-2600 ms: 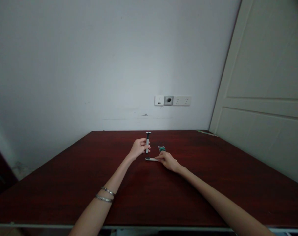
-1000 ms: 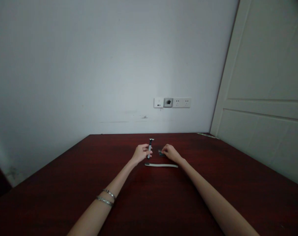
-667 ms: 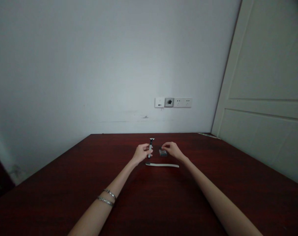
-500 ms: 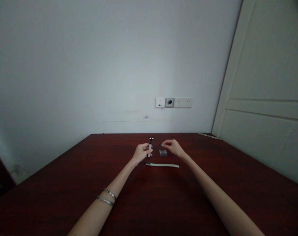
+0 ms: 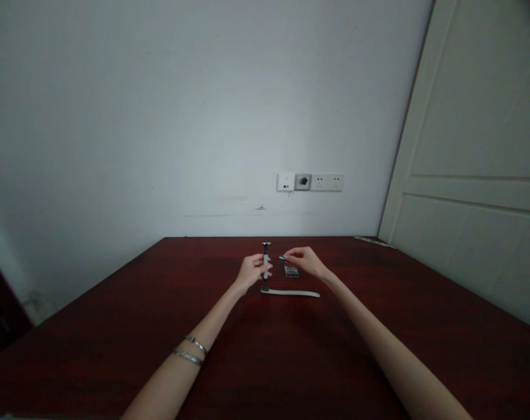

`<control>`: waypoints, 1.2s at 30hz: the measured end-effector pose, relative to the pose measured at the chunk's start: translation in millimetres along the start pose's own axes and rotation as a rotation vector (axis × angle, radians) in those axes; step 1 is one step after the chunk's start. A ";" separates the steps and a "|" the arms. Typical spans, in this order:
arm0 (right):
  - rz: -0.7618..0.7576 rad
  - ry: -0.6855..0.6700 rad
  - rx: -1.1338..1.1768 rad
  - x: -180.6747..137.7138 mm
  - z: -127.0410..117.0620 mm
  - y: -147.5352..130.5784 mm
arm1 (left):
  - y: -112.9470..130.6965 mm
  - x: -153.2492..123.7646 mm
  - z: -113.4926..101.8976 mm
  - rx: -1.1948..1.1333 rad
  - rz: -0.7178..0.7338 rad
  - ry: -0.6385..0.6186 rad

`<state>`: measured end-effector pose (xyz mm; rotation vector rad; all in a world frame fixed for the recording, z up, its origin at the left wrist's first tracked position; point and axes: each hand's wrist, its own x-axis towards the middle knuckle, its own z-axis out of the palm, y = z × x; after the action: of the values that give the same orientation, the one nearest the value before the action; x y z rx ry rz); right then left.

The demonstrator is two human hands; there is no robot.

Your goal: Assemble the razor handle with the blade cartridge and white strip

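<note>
My left hand point(image 5: 250, 272) is closed around a razor handle point(image 5: 265, 261), held upright above the dark red table point(image 5: 265, 350). My right hand point(image 5: 306, 261) pinches a small greenish cartridge point(image 5: 282, 257) just right of the razor's head, a short gap between them. Below my right fingers a small clear cartridge case point(image 5: 291, 271) lies on the table. A second razor handle point(image 5: 290, 292), pale and long, lies flat in front of both hands.
A white wall stands behind the table with a row of sockets point(image 5: 311, 182). A cream door point(image 5: 479, 175) stands along the table's right side. Two bracelets point(image 5: 188, 349) ring my left wrist.
My right hand left the flat razor, reached into the case, then lifted a small cartridge up toward the razor head. The left hand kept the upright razor nearly still.
</note>
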<state>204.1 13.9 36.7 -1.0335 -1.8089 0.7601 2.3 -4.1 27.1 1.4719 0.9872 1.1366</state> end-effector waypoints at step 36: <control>-0.465 0.000 -0.503 -18.2 8.7 -15.2 | 8.0 0.2 -3.9 0.013 0.028 0.051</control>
<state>195.7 -9.9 38.4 -0.8558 -2.1852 0.0186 -1.2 -4.4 35.2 1.4769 1.0135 1.1954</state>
